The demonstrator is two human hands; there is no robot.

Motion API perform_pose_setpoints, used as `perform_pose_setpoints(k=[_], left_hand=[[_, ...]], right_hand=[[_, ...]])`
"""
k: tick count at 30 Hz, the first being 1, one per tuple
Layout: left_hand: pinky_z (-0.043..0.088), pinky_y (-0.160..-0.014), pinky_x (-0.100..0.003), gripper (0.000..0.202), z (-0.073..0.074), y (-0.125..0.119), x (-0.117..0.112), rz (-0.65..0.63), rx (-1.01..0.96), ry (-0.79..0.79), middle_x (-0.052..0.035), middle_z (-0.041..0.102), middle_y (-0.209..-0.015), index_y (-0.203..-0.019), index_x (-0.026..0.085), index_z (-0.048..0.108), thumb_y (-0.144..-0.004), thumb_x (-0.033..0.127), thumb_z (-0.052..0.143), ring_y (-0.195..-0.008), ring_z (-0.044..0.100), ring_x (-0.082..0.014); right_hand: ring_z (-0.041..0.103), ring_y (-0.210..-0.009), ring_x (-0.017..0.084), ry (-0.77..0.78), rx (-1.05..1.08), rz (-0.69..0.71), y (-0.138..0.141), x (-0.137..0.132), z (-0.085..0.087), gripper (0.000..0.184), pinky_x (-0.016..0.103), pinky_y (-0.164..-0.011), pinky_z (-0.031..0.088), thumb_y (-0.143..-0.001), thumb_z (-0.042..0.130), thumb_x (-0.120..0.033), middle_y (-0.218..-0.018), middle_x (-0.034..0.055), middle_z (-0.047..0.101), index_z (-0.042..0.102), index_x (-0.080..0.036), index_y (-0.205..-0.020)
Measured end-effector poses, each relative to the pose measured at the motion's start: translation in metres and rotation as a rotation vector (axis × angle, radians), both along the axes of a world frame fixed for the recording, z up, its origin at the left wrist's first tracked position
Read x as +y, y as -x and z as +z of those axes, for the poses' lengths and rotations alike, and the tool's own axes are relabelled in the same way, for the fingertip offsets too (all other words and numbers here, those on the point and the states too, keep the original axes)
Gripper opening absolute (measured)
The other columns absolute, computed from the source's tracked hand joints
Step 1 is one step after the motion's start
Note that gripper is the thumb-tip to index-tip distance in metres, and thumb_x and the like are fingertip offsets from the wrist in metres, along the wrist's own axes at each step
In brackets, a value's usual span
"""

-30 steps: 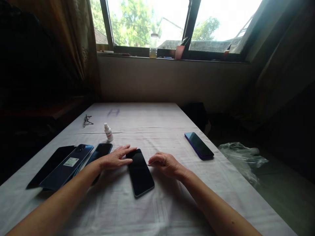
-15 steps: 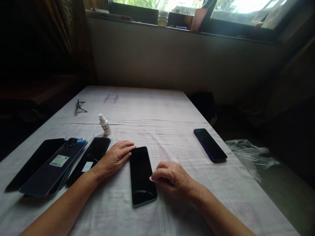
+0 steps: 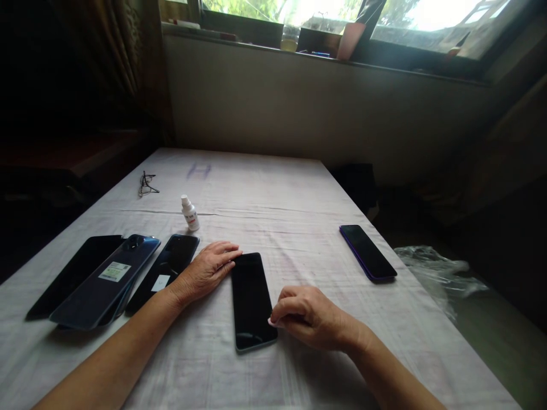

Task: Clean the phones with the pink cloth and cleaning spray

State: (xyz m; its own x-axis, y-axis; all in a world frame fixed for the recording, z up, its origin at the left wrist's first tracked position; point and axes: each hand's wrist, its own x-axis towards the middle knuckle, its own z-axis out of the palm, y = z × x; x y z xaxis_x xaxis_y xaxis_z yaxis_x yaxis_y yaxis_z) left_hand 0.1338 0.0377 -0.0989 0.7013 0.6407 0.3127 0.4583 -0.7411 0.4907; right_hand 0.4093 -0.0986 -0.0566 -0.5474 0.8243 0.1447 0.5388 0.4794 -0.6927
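Note:
A smartphone (image 3: 253, 302) lies on the cloth in front of me, its dark screen facing up. My left hand (image 3: 211, 266) rests palm down with fingers stretched out, fingertips touching the phone's far left corner. At the phone's lower right edge, my right hand (image 3: 307, 318) is closed in a pinch on a small whitish pad (image 3: 272, 323), mostly hidden by the fingers. Left of my left hand lies a dark phone (image 3: 164, 267) with a white sticker. Beside it, a phone with a label (image 3: 106, 285) lies on top of other phones.
A white bottle (image 3: 190, 214) stands behind the left phones, with eyeglasses (image 3: 147, 183) farther back. Another phone with a purple edge (image 3: 368, 253) lies on the right. Clear plastic wrap (image 3: 440, 273) is beyond the right edge of the cloth-covered table (image 3: 256, 188).
My right hand has slid the pad a little toward me along the phone's right edge. My left hand keeps its place at the corner. The whole view has shifted slightly.

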Motion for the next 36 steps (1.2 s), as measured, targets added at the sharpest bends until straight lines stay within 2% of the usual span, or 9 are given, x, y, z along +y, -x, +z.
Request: perform_pose_setpoints(k=[3,10,12,15,21,26,29,34,36], left_hand=[[0.045,-0.111,-0.048,0.035,0.001,-0.001,0.001,-0.004,-0.002,-0.001,-0.0087,0.068,-0.131,-0.129,0.026,0.069,-0.103,0.035,0.047,-0.125,0.059,-0.0268],[0.046,-0.11,-0.047,0.035,-0.002,-0.002,0.005,-0.009,-0.005,-0.012,-0.0091,0.069,-0.13,-0.127,0.025,0.07,-0.102,0.034,0.047,-0.124,0.06,-0.0266],[0.046,-0.11,-0.047,0.035,-0.003,-0.003,0.006,-0.01,-0.005,-0.015,-0.009,0.069,-0.13,-0.127,0.025,0.07,-0.101,0.034,0.048,-0.124,0.06,-0.0267],[0.045,-0.111,-0.049,0.035,-0.003,-0.004,0.006,-0.006,-0.002,-0.02,-0.0093,0.068,-0.13,-0.126,0.025,0.071,-0.101,0.034,0.049,-0.124,0.059,-0.0275],[0.044,-0.111,-0.05,0.035,-0.002,-0.004,0.005,0.006,0.014,-0.021,-0.0088,0.068,-0.132,-0.127,0.026,0.07,-0.101,0.034,0.049,-0.126,0.059,-0.0279],[0.043,-0.113,-0.05,0.035,-0.001,-0.003,0.003,0.016,0.022,-0.007,-0.0094,0.067,-0.133,-0.127,0.026,0.07,-0.101,0.034,0.05,-0.127,0.058,-0.0282],[0.043,-0.113,-0.05,0.034,-0.001,-0.004,0.003,0.016,0.027,-0.001,-0.0085,0.067,-0.134,-0.128,0.027,0.07,-0.101,0.034,0.05,-0.129,0.057,-0.0281],[0.042,-0.113,-0.051,0.035,-0.001,-0.004,0.003,0.018,0.025,-0.003,-0.0097,0.067,-0.134,-0.128,0.025,0.07,-0.101,0.034,0.05,-0.13,0.056,-0.0295],[0.042,-0.113,-0.051,0.034,-0.001,-0.004,0.003,0.018,0.021,-0.006,-0.009,0.067,-0.134,-0.127,0.026,0.07,-0.1,0.033,0.051,-0.129,0.056,-0.0289]], right_hand=[[0.067,-0.07,0.011,0.025,-0.031,-0.004,-0.001,-0.003,0.004,0.02,0.019,-0.066,0.048,-0.086,0.064,-0.009,-0.083,0.0001,0.07,0.077,-0.024,-0.091],[0.067,-0.074,0.014,-0.19,-0.075,-0.212,0.014,0.005,-0.015,0.022,0.022,-0.069,0.049,-0.086,0.062,-0.009,-0.089,0.0029,0.071,0.075,-0.024,-0.096],[0.067,-0.074,0.014,-0.217,-0.09,-0.225,0.016,0.006,-0.016,0.022,0.022,-0.069,0.049,-0.087,0.061,-0.009,-0.088,0.0033,0.071,0.076,-0.024,-0.096],[0.068,-0.074,0.014,-0.185,-0.101,-0.143,0.015,0.004,-0.01,0.023,0.022,-0.068,0.048,-0.085,0.063,-0.009,-0.087,0.0024,0.072,0.077,-0.024,-0.095],[0.062,-0.063,0.009,0.013,-0.073,0.017,0.007,-0.006,0.007,0.023,0.018,-0.059,0.043,-0.082,0.066,-0.009,-0.079,-0.0006,0.068,0.08,-0.025,-0.091],[0.058,-0.059,0.008,0.064,-0.069,0.071,0.006,-0.01,0.009,0.028,0.017,-0.056,0.041,-0.079,0.066,-0.007,-0.077,-0.002,0.066,0.081,-0.027,-0.091],[0.06,-0.062,0.01,-0.002,-0.091,0.0,0.011,-0.008,0.004,0.022,0.019,-0.058,0.042,-0.083,0.065,-0.011,-0.079,-0.0007,0.068,0.079,-0.026,-0.091],[0.064,-0.07,0.013,-0.201,-0.127,-0.252,0.026,-0.001,-0.012,0.019,0.022,-0.065,0.045,-0.089,0.06,-0.016,-0.085,0.0027,0.07,0.076,-0.025,-0.095],[0.064,-0.07,0.014,-0.239,-0.14,-0.294,0.03,0.002,-0.014,0.018,0.023,-0.065,0.045,-0.089,0.06,-0.016,-0.086,0.0032,0.07,0.075,-0.024,-0.095]])
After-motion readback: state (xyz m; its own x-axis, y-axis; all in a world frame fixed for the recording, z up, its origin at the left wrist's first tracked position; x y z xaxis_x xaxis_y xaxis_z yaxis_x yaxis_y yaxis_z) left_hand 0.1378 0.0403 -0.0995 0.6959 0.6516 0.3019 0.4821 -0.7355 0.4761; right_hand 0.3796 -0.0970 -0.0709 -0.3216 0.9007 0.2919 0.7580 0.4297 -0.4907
